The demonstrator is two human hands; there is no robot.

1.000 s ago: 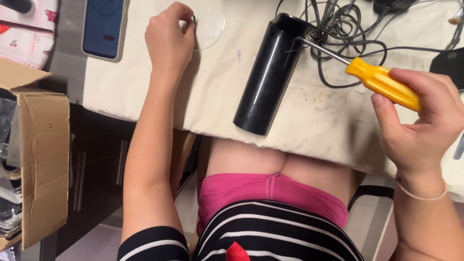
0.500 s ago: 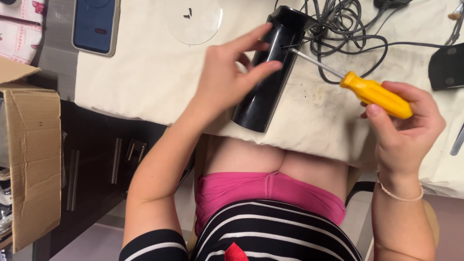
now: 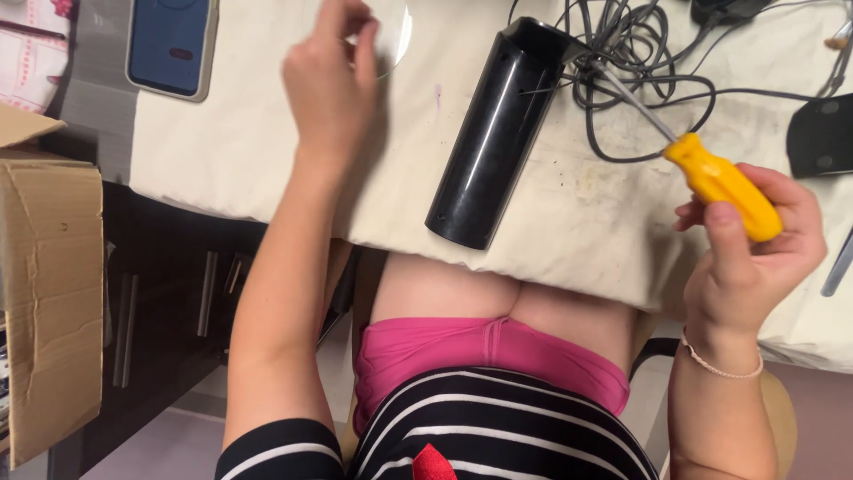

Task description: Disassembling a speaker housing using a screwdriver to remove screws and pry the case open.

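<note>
Head view: right hand (image 3: 751, 258), right of frame, fingers wrapped around the yellow-handled screwdriver (image 3: 721, 185), its shaft angled up-left into the open end of the black cylindrical housing (image 3: 498, 133) lying at centre on the cream cloth (image 3: 222, 151) (probably working something inside). Left hand (image 3: 330, 80), upper centre, fingertips pinched at the clear round disc (image 3: 395, 40). Half a second ago that hand gripped the housing; now it is off it.

L hand (image 3: 330, 84) up, fingers curled in a pinch; R hand (image 3: 755, 253) fisted, wrist bent, thumb up.
</note>
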